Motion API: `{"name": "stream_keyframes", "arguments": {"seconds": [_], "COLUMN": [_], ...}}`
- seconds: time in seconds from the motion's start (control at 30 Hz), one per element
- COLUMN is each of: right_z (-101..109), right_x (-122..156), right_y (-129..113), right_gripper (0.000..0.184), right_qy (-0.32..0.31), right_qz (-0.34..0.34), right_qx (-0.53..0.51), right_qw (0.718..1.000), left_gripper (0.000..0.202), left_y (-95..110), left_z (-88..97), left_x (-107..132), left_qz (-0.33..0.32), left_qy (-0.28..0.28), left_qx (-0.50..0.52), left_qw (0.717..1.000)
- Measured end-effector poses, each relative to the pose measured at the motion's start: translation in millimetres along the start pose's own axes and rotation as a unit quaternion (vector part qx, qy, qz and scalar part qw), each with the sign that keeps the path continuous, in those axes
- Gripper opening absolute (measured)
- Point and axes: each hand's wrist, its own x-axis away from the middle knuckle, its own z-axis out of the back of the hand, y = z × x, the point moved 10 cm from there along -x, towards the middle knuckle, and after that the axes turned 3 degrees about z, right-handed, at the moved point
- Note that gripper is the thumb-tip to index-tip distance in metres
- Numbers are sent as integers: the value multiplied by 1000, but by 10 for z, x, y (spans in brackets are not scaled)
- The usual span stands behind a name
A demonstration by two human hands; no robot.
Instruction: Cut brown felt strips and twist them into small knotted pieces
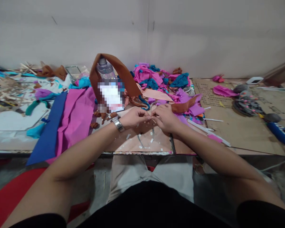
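Observation:
Above the front part of the table, my left hand [136, 117] and my right hand [165, 118] meet fingertip to fingertip. Both are closed in a pinch, and whatever lies between the fingers is too small to make out. Small crumpled brown pieces [103, 116] lie left of my left hand, near the wristwatch [117, 123]. Just beyond the hands are a twisted teal strip [144, 103] and a peach paper strip [156, 94]. A brown paper strip [184, 106] lies by my right hand. White scraps [152, 140] are scattered beneath.
A bottle [106, 69] stands behind a blurred phone-like screen [111, 96], under a looped brown band [123, 68]. Pink sheets [76, 110] and a blue sheet [49, 129] overhang the front edge at left. Crumpled paper [148, 76] is heaped behind; cardboard [218, 126] covers the right side.

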Motion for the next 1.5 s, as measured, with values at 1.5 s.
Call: {"name": "stream_keyframes", "arguments": {"seconds": [1.5], "right_z": [255], "right_x": [74], "right_y": [212], "right_gripper": [14], "right_qy": [162], "right_qz": [-76], "right_qx": [-165], "right_qw": [970], "left_gripper": [30], "left_y": [370], "left_z": [289], "left_x": [210], "left_qz": [-134], "left_qy": [225], "left_qx": [-164], "left_qw": [951]}}
